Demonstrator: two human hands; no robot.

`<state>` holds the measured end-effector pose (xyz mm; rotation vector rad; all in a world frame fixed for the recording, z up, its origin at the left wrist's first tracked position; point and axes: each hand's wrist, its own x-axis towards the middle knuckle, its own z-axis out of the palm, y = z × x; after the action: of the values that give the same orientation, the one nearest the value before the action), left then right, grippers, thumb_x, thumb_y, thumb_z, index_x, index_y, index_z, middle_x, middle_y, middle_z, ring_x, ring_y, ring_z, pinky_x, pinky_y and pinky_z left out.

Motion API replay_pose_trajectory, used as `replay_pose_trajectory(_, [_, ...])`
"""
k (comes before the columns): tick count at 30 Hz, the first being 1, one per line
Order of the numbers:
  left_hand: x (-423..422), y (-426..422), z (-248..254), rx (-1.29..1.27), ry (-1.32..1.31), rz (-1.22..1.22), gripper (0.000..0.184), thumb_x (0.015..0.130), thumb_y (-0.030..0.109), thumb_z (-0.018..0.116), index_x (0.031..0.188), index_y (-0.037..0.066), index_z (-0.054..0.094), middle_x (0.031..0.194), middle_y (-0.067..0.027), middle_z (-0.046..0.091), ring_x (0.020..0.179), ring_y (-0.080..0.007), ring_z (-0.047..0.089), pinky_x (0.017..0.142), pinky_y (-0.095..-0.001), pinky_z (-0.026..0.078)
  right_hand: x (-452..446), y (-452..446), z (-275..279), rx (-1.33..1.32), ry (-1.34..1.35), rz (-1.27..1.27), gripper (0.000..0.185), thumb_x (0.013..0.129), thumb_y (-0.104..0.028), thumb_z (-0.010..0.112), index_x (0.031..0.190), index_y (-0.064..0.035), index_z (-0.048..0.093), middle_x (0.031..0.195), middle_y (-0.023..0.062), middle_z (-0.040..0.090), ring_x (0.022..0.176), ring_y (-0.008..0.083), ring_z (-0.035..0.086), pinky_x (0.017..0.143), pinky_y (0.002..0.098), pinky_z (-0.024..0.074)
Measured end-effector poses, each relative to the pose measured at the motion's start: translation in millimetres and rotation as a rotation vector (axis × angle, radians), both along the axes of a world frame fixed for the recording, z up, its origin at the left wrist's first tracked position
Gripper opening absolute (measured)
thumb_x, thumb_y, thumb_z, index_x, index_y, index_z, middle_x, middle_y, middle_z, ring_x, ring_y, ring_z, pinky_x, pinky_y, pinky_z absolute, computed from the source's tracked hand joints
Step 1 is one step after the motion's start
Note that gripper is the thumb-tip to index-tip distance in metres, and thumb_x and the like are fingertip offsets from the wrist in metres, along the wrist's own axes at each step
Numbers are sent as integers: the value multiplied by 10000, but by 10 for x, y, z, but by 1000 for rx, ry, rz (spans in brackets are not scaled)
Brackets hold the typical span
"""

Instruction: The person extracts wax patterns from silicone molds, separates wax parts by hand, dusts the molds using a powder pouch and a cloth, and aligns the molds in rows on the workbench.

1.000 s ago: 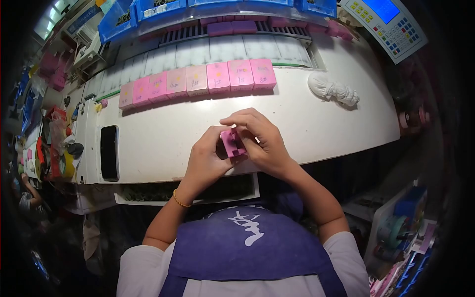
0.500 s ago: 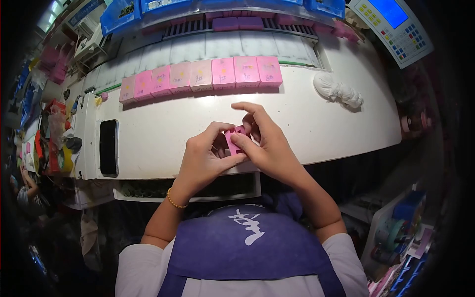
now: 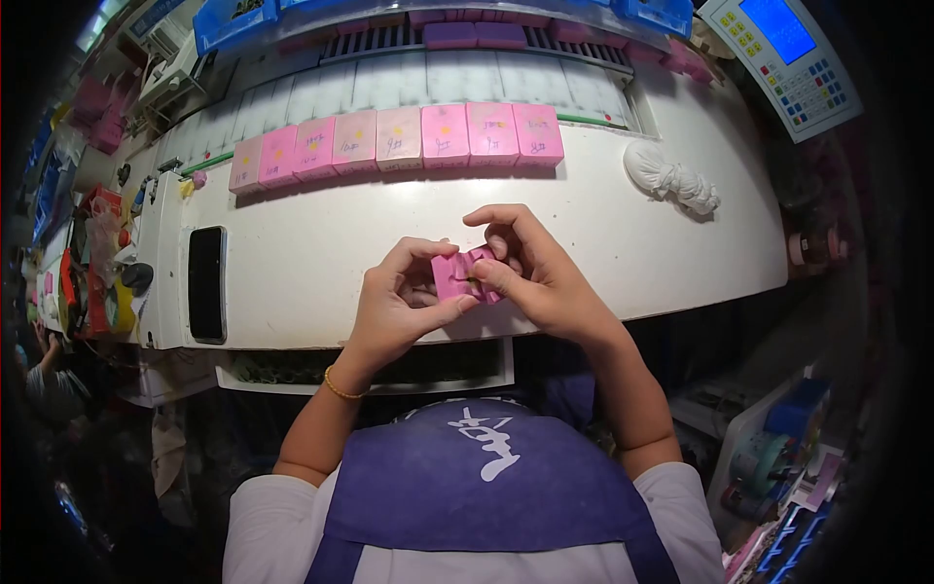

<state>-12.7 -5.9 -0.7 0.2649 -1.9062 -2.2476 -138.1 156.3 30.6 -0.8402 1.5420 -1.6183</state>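
Note:
A small pink rubber mould [image 3: 449,276] is held between both hands above the table's front edge. Its inner face shows uneven hollows, and the piece looks spread apart. My left hand [image 3: 399,287] is closed round its left side, thumb along the lower edge and fingers at the top and behind. The thumb of my right hand [image 3: 540,282] presses on the mould's right part, near a small darker spot I cannot make out. My right index finger is lifted and curved away from it. Beyond the hands stands a row of several pink blocks [image 3: 446,136] with handwritten marks.
A dark phone [image 3: 207,284] lies on the white table [image 3: 292,253] at left. A knotted white cloth bundle [image 3: 669,177] is at right. Farther back are blue bins [image 3: 233,24] and a keypad panel with a blue screen [image 3: 778,29]. An open drawer [image 3: 365,392] sits under the table edge.
The pink mould has been turned and spread wider, so more of its inner face shows. My left hand has shifted slightly left, and the view has moved a little.

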Motion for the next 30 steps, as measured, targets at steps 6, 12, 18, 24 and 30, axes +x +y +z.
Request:
replay_pose_trajectory(6, [65,-26,-117,215,25,37,459,828,-41,736,1236,-19,526,1184,-142,611,1005,-147,644,802,-264,605,-261,220,1,119,47,25,358,942,-15,623,1285,-83,545,894,-31,428,795,45,453,728,198,417])
replay_pose_trajectory(12, [-6,59,-15,204,12,15,425,843,-41,705,1224,-32,518,1124,-136,615,944,-141,645,776,-268,603,-189,214,275,351,773,-18,331,834,51,630,1144,-42,563,1044,156,533,911,353,605,804,415,511])
replay_pose_trajectory(18, [-60,132,70,95,4,17,420,851,-1,709,1223,-32,516,1082,-118,622,894,-144,654,731,-283,610,-144,235,279,441,928,125,428,765,74,604,1177,-17,526,1040,180,534,975,366,597,840,439,509])
replay_pose_trajectory(24, [-101,93,75,214,16,-60,420,855,-51,692,1234,-32,512,1081,-125,616,935,-148,639,766,-284,600,-153,307,190,379,702,145,545,754,-86,741,1255,-36,532,1025,163,535,953,353,590,837,429,496])
replay_pose_trajectory(30, [-77,63,-4,248,31,-80,422,862,-39,684,1244,-29,504,1129,-140,602,977,-160,635,771,-300,614,-57,270,70,412,772,48,573,716,-169,823,1236,-78,601,969,128,523,906,299,581,805,399,494])
